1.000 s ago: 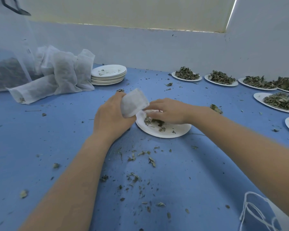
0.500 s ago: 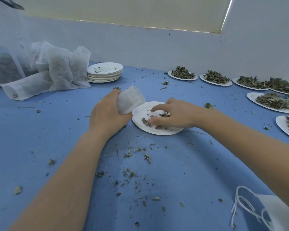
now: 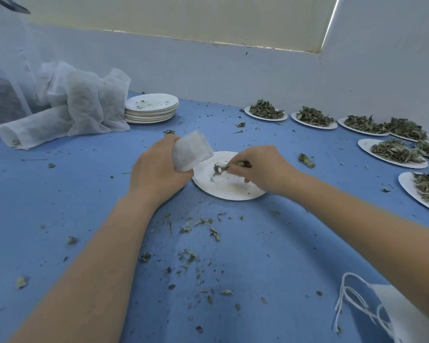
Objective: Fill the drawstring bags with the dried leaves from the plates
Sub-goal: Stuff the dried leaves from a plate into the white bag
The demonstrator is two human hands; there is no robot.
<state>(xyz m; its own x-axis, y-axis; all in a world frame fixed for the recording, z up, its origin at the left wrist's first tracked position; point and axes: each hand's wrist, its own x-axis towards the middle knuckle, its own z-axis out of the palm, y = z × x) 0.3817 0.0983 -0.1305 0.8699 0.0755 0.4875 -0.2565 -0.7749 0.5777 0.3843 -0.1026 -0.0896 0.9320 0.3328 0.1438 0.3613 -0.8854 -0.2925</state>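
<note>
Here the small white drawstring bag [image 3: 192, 151] is sitting upright in the left hand [image 3: 159, 173], whose fingers are wrapping around its lower part, just above the left rim of a white plate [image 3: 229, 188]. The plate is lying flat on the blue surface [image 3: 60, 206] and is carrying only a few crumbs and a small clump of dried leaves [image 3: 219, 168]. The right hand [image 3: 263, 169] is hovering over the plate's right side, its fingertips [image 3: 233, 165] pinching that clump of leaves, which is blurred, just beside the bag.

Scattered leaf bits [image 3: 203, 224] are lying on the surface in front of the plate, between the two forearms. To the far right, several more plates heaped with dried leaves [image 3: 391, 151] are standing in rows near the wall. Behind the left hand, well apart from it, a stack of emptied plates [image 3: 151, 112] is sitting next to a pile of filled white bags [image 3: 84, 105], some standing and one lying on its side. At the far left a larger translucent sack [image 3: 3, 95] is holding dark leaves. In the near right corner, a bundle of flat bags with white strings [image 3: 372, 308] is lying at the surface's edge.
</note>
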